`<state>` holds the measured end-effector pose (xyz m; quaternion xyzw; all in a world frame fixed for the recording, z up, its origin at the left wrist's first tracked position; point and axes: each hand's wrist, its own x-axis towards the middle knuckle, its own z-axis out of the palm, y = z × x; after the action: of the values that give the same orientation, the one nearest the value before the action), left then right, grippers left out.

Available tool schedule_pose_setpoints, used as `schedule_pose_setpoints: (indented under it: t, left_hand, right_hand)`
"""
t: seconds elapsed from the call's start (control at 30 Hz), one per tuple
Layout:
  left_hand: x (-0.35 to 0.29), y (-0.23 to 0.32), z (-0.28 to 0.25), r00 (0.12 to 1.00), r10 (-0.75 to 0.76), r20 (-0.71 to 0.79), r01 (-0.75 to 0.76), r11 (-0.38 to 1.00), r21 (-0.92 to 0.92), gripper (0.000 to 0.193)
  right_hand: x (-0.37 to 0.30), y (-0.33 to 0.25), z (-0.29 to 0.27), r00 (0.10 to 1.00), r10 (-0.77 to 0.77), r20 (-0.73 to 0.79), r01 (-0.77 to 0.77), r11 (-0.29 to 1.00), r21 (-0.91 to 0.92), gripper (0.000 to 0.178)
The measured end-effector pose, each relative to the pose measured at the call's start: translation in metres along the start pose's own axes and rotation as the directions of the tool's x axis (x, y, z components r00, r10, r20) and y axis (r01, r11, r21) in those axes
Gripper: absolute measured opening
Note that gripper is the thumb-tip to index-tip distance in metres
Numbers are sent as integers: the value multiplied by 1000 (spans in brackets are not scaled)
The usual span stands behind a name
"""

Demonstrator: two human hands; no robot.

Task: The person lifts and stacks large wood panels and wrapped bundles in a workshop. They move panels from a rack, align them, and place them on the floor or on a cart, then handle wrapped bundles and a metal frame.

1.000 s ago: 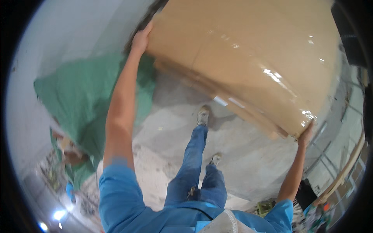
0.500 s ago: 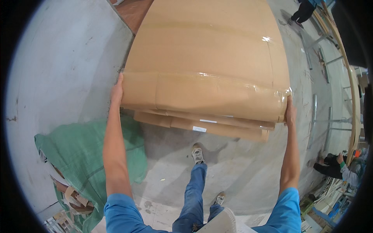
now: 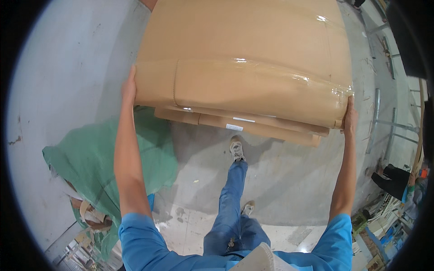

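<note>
A wide, flat cardboard carton (image 3: 253, 86) with strips of clear tape stretches out in front of me. My left hand (image 3: 129, 88) is closed on its left edge near the front corner. My right hand (image 3: 350, 116) grips the front right corner, just under the shiny tape. Both arms are stretched forward. Beneath the carton's front edge, more flat cardboard packages (image 3: 266, 133) show, one with a small white label (image 3: 234, 127). What supports the stack is hidden, and so are the fingers underneath.
A green woven sheet (image 3: 113, 158) lies at left beside a pale wall-like surface (image 3: 68, 81), with cardboard scraps (image 3: 92, 217) near it. At right are metal frame pieces (image 3: 377, 122) on the floor and a person in dark trousers (image 3: 391, 178).
The top carton looks larger and sits higher in the picture, both hands still on its sides. My hands are slightly farther apart in view. My legs and the floor have shifted with my movement.
</note>
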<state>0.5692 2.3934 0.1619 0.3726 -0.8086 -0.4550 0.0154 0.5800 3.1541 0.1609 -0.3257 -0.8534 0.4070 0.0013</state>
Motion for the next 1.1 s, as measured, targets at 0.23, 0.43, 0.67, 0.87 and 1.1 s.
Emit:
schedule_pose_setpoints:
  t: [0.23, 0.43, 0.67, 0.87, 1.1]
  left_hand:
    - [-21, -16, -3, 996, 18, -83, -13, 998, 57, 80]
    - [-59, -19, -15, 997, 21, 73, -11, 991, -133, 79]
    - [-69, -64, -39, 998, 43, -38, -46, 997, -64, 81]
    - [-68, -110, -51, 989, -2, -148, 4, 1000, 14, 91]
    - [-123, -92, -65, 997, -3, -77, 5, 1000, 27, 79]
  right_hand:
    - [-29, 26, -11, 998, -48, 46, 43, 993, 111, 76]
    - [-56, 50, -26, 999, 4, -47, -7, 997, -72, 71]
    - [-106, 64, -28, 999, -39, 2, 39, 997, 65, 70]
    - [-140, 86, -35, 998, 1, 64, -15, 975, 222, 70]
    - [-177, 92, -54, 997, 81, -16, -79, 992, 97, 74]
